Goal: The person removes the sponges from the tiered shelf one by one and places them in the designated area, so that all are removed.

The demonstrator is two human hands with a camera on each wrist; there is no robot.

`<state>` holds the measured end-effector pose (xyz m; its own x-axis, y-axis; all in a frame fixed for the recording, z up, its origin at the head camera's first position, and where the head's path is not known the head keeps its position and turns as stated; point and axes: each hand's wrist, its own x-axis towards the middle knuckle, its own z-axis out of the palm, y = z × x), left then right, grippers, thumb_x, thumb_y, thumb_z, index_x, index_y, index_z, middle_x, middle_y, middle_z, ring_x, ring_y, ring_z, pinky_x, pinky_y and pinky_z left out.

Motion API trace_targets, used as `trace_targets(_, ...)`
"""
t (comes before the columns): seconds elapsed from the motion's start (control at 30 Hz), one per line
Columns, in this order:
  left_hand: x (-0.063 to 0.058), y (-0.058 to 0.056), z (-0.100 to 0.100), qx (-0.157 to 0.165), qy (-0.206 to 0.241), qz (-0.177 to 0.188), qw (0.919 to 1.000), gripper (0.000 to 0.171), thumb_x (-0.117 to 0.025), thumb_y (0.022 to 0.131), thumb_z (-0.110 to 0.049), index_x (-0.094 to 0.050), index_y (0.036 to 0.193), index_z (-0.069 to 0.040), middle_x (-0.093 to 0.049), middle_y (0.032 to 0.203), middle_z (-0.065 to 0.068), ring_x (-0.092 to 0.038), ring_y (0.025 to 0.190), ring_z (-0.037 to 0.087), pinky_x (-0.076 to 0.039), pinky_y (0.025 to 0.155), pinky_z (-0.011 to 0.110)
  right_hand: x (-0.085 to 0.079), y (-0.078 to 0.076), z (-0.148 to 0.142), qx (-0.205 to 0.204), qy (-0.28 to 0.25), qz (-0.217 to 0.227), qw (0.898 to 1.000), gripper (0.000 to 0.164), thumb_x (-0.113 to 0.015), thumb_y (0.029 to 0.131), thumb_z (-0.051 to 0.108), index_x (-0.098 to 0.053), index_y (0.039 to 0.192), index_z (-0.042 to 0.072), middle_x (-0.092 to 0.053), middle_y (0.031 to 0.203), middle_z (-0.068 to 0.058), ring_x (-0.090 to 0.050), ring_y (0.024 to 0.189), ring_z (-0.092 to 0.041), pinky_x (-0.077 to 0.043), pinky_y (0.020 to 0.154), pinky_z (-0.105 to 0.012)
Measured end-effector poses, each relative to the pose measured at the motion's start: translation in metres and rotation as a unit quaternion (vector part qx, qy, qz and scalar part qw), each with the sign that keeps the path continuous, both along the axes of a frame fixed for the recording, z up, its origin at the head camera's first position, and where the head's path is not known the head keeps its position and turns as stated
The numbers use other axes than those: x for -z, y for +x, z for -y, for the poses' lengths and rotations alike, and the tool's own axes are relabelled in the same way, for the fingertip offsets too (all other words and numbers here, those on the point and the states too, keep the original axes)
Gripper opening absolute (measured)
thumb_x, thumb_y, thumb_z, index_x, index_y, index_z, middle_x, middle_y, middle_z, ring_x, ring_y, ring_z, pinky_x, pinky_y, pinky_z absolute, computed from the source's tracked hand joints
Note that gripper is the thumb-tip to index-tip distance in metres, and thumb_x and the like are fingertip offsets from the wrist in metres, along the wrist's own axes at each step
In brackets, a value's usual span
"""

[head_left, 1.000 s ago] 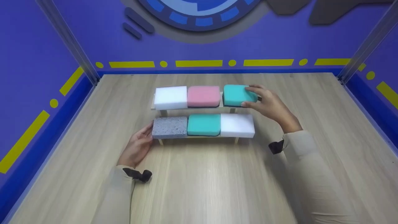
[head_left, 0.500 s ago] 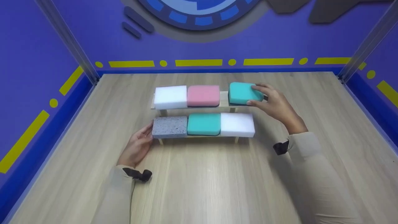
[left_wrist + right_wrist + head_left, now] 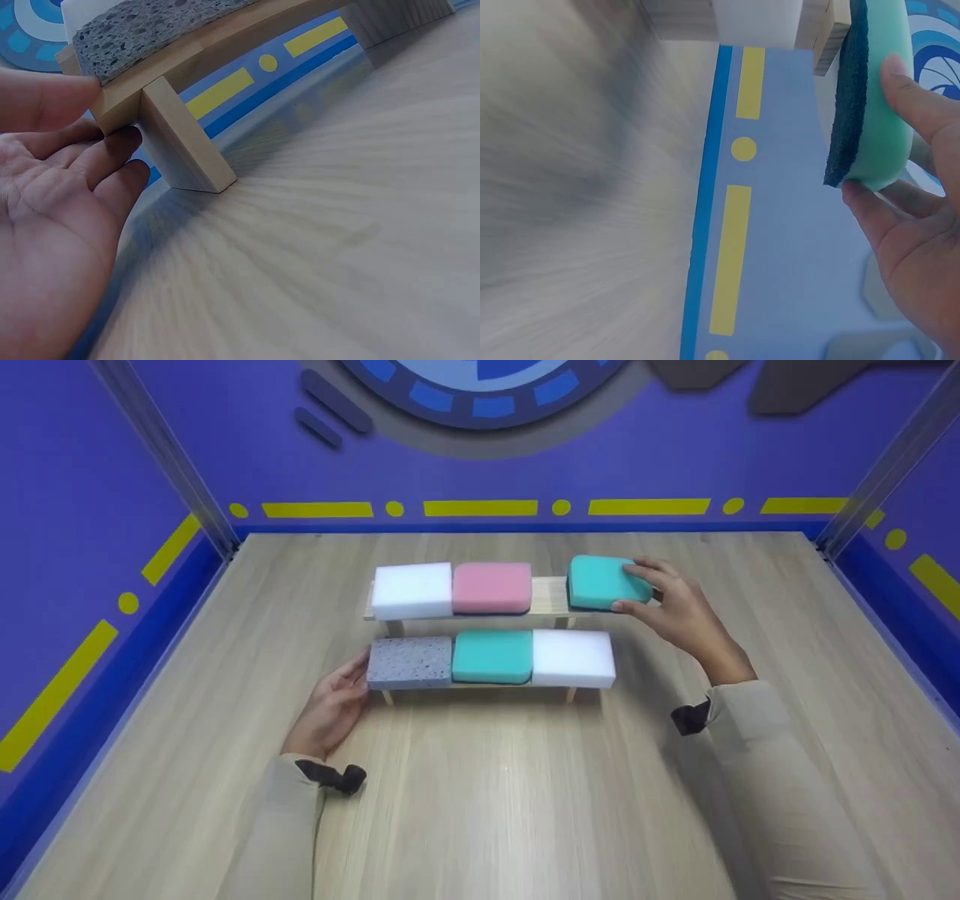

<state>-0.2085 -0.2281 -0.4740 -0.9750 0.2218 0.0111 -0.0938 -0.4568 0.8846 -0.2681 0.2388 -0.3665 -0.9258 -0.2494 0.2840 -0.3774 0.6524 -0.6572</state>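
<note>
In the head view my right hand [image 3: 682, 611] grips a teal scrub sponge [image 3: 598, 583] by its right end, thumb in front and fingers behind. The sponge overhangs the right end of the back wooden shelf [image 3: 550, 594]; its dark scouring side faces down. A pink sponge [image 3: 492, 587] and a white sponge [image 3: 412, 589] sit left of it. My left hand [image 3: 328, 709] holds the left end of the front wooden shelf [image 3: 124, 99], thumb at the board's corner and fingers curled beneath. On that shelf lie a grey pumice-like block [image 3: 410, 661], a second teal sponge [image 3: 492, 655] and another white sponge [image 3: 574, 657].
Both shelves stand on short wooden legs [image 3: 184, 139] on a wood-grain table [image 3: 480, 795]. Blue panels with yellow dashes [image 3: 480, 509] enclose the back and sides. Metal posts [image 3: 165, 450] rise at the back corners.
My right hand has moved right with the teal sponge, widening the gap to the pink sponge and baring part of the back shelf. The left hand keeps its place.
</note>
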Motion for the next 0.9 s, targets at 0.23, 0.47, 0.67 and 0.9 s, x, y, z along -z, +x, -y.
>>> trace_targets(0.23, 0.000, -0.002, 0.000, -0.002, -0.002, 0.006, 1.0000, 0.065, -0.032, 0.090, 0.017, -0.008, 0.150, 0.009, -0.011, 0.160, 0.021, -0.039, 0.135, 0.013, -0.037, 0.110, 0.019, 0.005, 0.000, -0.008, 0.010, -0.006, -0.009, 1.000, 0.064, -0.072, 0.085, 0.022, -0.047, 0.139, -0.004, -0.037, 0.149, -0.023, -0.038, 0.134, -0.044, -0.042, 0.104, -0.057)
trace_targets(0.47, 0.001, -0.002, -0.001, -0.005, 0.010, 0.003, 0.9999, 0.065, -0.030, 0.090, 0.018, -0.007, 0.150, 0.009, -0.009, 0.160, 0.021, -0.014, 0.146, 0.028, -0.039, 0.109, 0.018, 0.012, 0.001, -0.019, 0.023, -0.023, 0.007, 0.999, 0.065, -0.071, 0.086, 0.024, -0.045, 0.139, -0.004, -0.035, 0.150, -0.022, -0.036, 0.136, -0.043, -0.040, 0.106, -0.057)
trace_targets(0.67, 0.001, -0.002, -0.002, -0.008, 0.008, -0.003, 0.9999, 0.065, -0.030, 0.089, 0.018, -0.006, 0.149, 0.010, -0.006, 0.160, 0.022, -0.011, 0.147, 0.030, -0.038, 0.109, 0.019, 0.016, 0.002, -0.028, 0.028, -0.017, 0.007, 0.999, 0.066, -0.071, 0.086, 0.024, -0.045, 0.139, -0.005, -0.034, 0.151, -0.022, -0.034, 0.137, -0.044, -0.039, 0.106, -0.058)
trace_targets(0.9, 0.002, -0.002, -0.002, -0.008, 0.009, -0.013, 0.9998, 0.067, -0.029, 0.087, 0.020, -0.004, 0.148, 0.012, -0.004, 0.160, 0.024, -0.007, 0.147, 0.033, -0.041, 0.106, 0.016, 0.031, 0.001, -0.036, 0.036, 0.004, 0.025, 0.999, 0.064, -0.070, 0.087, 0.022, -0.045, 0.140, -0.004, -0.033, 0.151, -0.022, -0.033, 0.137, -0.044, -0.038, 0.106, -0.060)
